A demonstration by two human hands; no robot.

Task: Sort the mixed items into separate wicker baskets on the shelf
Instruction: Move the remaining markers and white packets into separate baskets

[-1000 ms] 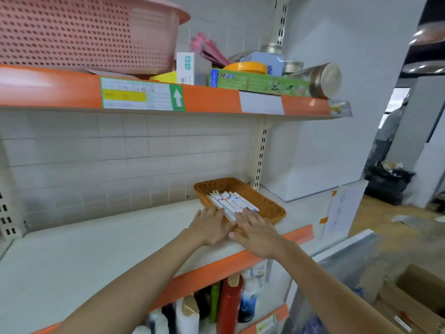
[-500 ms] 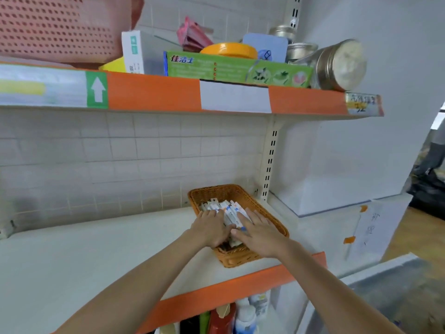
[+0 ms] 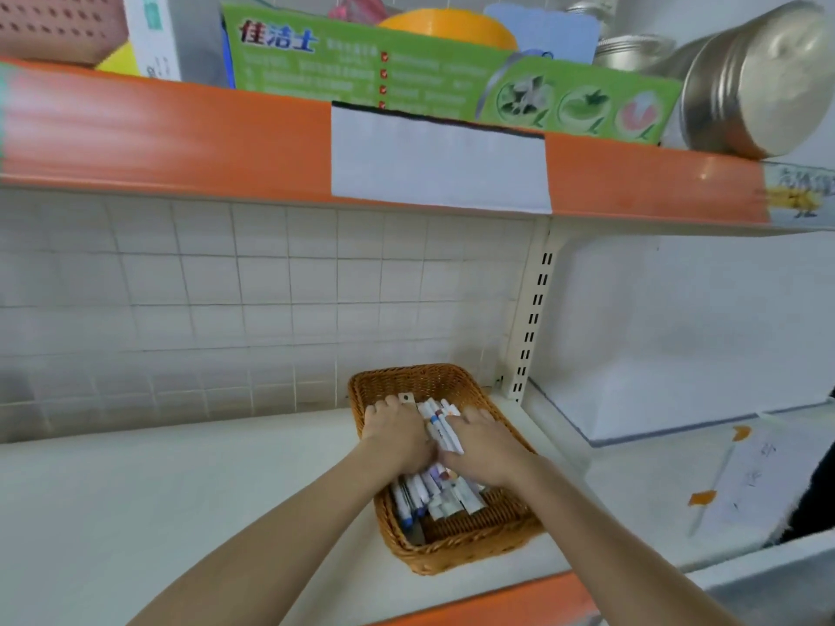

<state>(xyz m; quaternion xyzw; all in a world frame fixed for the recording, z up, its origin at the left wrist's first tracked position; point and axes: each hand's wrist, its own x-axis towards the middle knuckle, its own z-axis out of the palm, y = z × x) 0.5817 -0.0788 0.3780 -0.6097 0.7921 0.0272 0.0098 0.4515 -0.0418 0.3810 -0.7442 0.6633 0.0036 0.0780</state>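
Note:
A brown wicker basket (image 3: pixel 456 553) stands on the white middle shelf (image 3: pixel 180 503), near the right upright. It holds several white tubes (image 3: pixel 440 490) with blue and red caps, lying lengthwise. Both my hands lie flat inside the basket on top of the tubes. My left hand (image 3: pixel 397 433) presses the left part of the pile with fingers stretched forward. My right hand (image 3: pixel 485 445) presses the right part, fingers also extended. A few tubes (image 3: pixel 440 422) stick up between the two hands.
The upper shelf with an orange edge (image 3: pixel 180 137) carries a green toothpaste box (image 3: pixel 406 74), a white carton (image 3: pixel 153 33), an orange lid (image 3: pixel 447 29), metal tins (image 3: pixel 750 83) and a pink perforated basket (image 3: pixel 49 24). A slotted upright (image 3: pixel 533 309) stands right of the wicker basket.
The view has come closer to the shelf. My hands moved from the basket's front rim forward onto the tubes inside it, and the basket now sits lengthwise toward the wall.

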